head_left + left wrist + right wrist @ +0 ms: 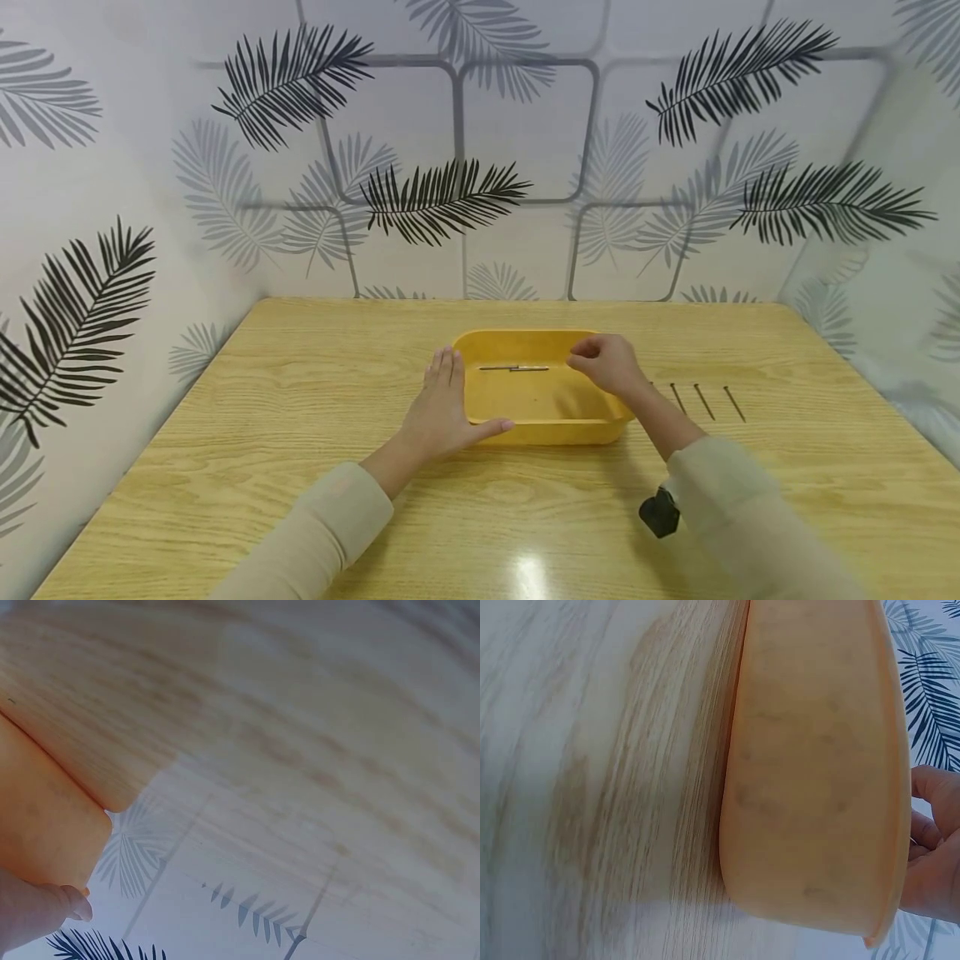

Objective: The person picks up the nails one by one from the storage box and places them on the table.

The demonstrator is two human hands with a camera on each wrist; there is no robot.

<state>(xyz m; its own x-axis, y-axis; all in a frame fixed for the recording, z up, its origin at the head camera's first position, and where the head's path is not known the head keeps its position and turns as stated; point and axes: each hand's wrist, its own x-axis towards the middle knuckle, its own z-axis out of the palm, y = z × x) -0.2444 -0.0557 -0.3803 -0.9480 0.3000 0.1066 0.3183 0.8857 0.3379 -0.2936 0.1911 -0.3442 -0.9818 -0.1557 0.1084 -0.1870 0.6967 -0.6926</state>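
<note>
A yellow plastic tray (555,433) sits on the wooden table, with a few thin nails (528,368) lying on its floor. At its left front corner rests my left hand (444,412), fingers straight along the left side and thumb stretched over the front rim. My right hand (609,365) hovers over the tray's right part with curled fingers; no nail shows at the fingertips. In the right wrist view, the tray's wall (817,772) partly hides that hand (937,840). The left wrist view catches the left thumb (71,900) at the rim.
Several nails (703,402) lie in a row on the table, right of the tray; the right forearm partly covers that row. A black device (660,512) hangs at the right sleeve cuff. Behind the table (225,433) stands a leaf-patterned wall (517,250).
</note>
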